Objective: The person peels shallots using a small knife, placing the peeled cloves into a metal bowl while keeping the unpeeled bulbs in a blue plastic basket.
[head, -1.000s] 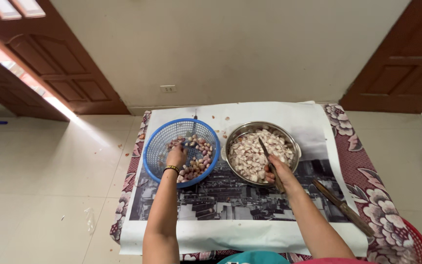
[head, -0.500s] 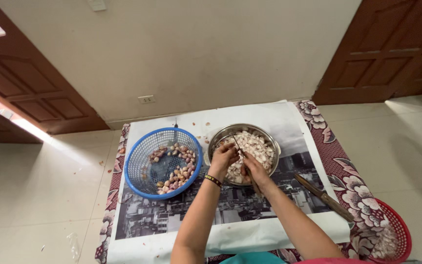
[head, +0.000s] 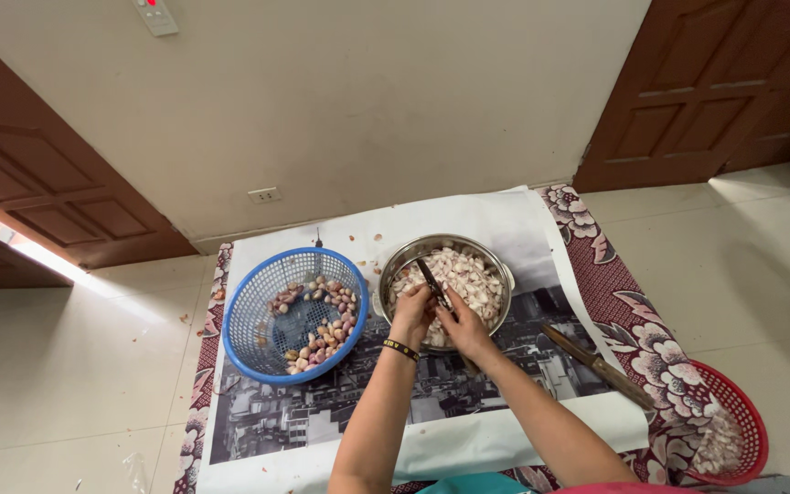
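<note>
My left hand (head: 412, 315) and my right hand (head: 461, 326) meet over the near rim of a steel bowl (head: 497, 265) full of pale peeled cloves. The right hand grips a small dark knife (head: 432, 281) whose blade points away over the bowl. The left hand pinches a small bulb against the blade; the bulb itself is mostly hidden by my fingers. A dark band sits on my left wrist. To the left stands a blue plastic basket (head: 247, 320) holding several unpeeled purple bulbs (head: 320, 316).
A large poster sheet (head: 322, 402) covers a floral mat (head: 633, 311) on the tiled floor. A long knife (head: 596, 364) lies to the right of the bowl. A red basket (head: 742, 412) with peels sits at the far right. Wall and wooden doors stand behind.
My left hand left the blue basket and came over to the steel bowl, joining the right hand at the knife. The camera view shifted.
</note>
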